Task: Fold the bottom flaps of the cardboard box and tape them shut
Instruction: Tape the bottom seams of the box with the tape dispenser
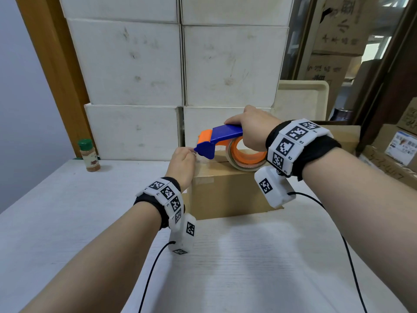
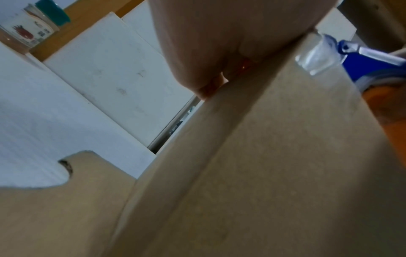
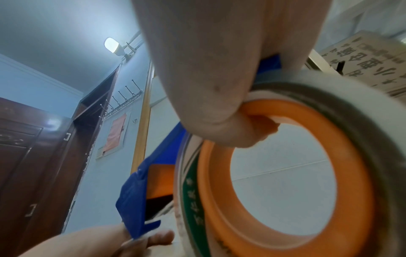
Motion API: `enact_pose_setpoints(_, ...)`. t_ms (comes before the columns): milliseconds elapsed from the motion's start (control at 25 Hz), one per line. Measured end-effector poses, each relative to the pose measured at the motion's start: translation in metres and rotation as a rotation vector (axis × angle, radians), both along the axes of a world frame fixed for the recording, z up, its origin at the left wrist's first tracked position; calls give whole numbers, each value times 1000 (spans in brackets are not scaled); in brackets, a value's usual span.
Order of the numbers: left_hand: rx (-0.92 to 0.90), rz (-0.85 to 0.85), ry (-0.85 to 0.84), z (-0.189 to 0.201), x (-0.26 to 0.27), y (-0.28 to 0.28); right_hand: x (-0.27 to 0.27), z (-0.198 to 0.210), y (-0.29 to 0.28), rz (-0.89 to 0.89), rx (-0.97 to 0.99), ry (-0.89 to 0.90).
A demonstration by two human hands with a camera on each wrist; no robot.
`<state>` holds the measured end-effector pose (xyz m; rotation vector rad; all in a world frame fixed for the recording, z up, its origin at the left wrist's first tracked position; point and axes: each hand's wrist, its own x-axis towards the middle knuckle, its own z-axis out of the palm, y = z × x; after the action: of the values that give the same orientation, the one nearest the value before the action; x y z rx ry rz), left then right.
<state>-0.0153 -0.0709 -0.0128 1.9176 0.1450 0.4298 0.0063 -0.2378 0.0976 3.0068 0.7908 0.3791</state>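
Note:
A brown cardboard box [image 1: 225,193] stands on the white table [image 1: 259,256], its folded flaps facing up. My right hand [image 1: 250,129] grips a blue and orange tape dispenser [image 1: 216,141] with a roll of clear tape [image 3: 362,107]; the thumb hooks into the orange core [image 3: 285,226] and the fingers lie over the blue top. The dispenser sits on the box top, nose toward the left edge. My left hand [image 1: 184,163] rests on that edge [image 2: 219,90], fingers curled at the nose and pinching the tape end [image 2: 316,57], which laps over the box edge.
A spice bottle [image 1: 89,155] with a green cap stands at the table's back left. Stacked white boxes [image 1: 135,64] form a wall right behind the box. A cream tray [image 1: 302,98] leans at the back right, brown cartons [image 1: 388,159] beside it. Wrist cables trail over the near table.

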Motion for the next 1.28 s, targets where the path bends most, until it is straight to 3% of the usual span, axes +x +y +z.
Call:
enact_pose_setpoints(640, -21, 157, -73, 1, -11, -14, 9, -3, 2, 16, -137, -71)
enact_pose_setpoints(840, -81, 236, -107, -10, -13, -12, 0, -1, 7, 35, -185, -78)
enact_pose_setpoints(1280, -247, 238, -32, -16, -9, -9, -6, 3, 14, 17, -214, -79)
